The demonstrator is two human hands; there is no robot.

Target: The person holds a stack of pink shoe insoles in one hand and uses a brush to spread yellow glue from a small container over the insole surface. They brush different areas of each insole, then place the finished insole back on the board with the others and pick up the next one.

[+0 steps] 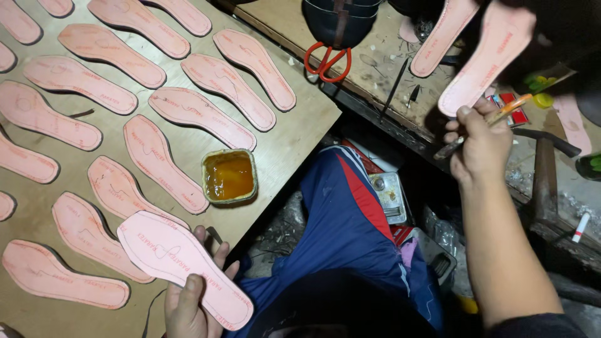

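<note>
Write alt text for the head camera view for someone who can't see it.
A person's left hand holds a pink shoe insole over a wooden board covered with more insoles, beside a tub of amber glue. Their right hand holds a brush and another insole near red scissors.

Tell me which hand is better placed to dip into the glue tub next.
Right. The right hand holds the brush, though it's off by the bench. The left hand is nearer the glue tub but holds an insole.

Left hand (188, 300) gripping, right hand (479, 147) raised
</note>
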